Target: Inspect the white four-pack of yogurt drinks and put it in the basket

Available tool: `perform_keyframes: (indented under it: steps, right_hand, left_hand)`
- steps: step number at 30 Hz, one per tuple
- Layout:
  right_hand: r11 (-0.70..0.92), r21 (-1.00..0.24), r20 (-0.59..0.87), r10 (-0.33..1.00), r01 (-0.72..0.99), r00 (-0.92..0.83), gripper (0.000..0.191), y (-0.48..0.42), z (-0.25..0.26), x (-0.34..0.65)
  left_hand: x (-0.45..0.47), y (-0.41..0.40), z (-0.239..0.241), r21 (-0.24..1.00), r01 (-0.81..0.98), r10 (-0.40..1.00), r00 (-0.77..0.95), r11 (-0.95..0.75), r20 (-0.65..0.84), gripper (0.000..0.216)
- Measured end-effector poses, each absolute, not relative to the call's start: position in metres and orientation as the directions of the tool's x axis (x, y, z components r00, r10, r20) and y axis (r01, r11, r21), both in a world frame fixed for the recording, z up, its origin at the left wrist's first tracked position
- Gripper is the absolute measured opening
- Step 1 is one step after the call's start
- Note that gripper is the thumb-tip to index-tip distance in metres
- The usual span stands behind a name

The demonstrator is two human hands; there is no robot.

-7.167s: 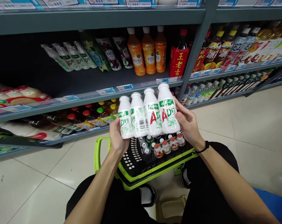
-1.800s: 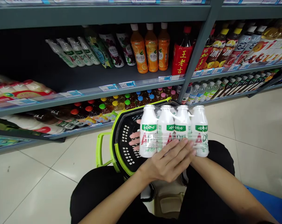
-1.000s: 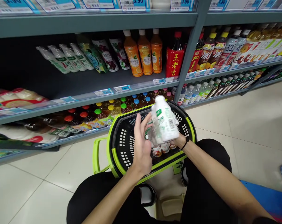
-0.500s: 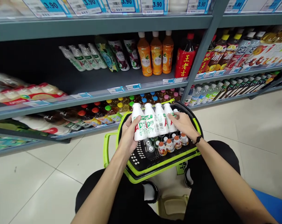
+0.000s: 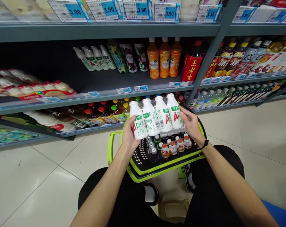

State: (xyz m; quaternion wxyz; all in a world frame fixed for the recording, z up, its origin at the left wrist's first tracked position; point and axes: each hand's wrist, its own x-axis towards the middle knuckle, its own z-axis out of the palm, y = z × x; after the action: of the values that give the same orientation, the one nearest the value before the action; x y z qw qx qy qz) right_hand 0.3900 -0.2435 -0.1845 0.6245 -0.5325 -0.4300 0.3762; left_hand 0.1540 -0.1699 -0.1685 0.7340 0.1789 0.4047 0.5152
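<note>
A shrink-wrapped pack of white bottles (image 5: 157,116) with green and red labels is held upright over a black and green shopping basket (image 5: 157,165). My left hand (image 5: 130,134) grips the pack's left end, fingers wrapped round the leftmost bottle. My right hand (image 5: 191,123) holds the pack's right end; a black band sits on that wrist. Inside the basket lies a pack of small bottles with orange caps (image 5: 176,146) beside some clear-capped ones.
Grey shelving (image 5: 109,93) runs ahead, stocked with orange juice bottles (image 5: 164,58), a red bottle (image 5: 192,61), similar white bottle packs (image 5: 94,58) and coloured-cap bottles below. A steel upright (image 5: 205,60) divides the bays. Pale floor tiles lie left and right of my knees.
The pack went from being turned end-on over the basket to upright and facing me, and has now risen a little toward the shelf with both hands on its ends.
</note>
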Motion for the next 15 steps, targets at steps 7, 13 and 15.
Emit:
perform_keyframes:
  steps: [7,13,15]
  right_hand:
    - [0.225,-0.956,0.28,0.887,0.188,0.367,0.062,-0.258,-0.182,0.394]
    - [0.418,-0.756,0.562,0.809,0.503,0.173,0.065,-0.276,-0.165,0.404]
    - [0.458,-0.678,0.621,0.775,0.575,0.115,0.068,-0.281,-0.164,0.409]
  left_hand:
    - [0.156,-0.172,-0.178,0.739,-0.537,0.914,0.243,0.406,-0.326,0.062]
    - [0.159,-0.164,-0.2,0.835,-0.433,0.936,0.247,0.339,-0.252,0.065]
    - [0.159,-0.163,-0.206,0.852,-0.396,0.924,0.306,0.342,-0.229,0.063]
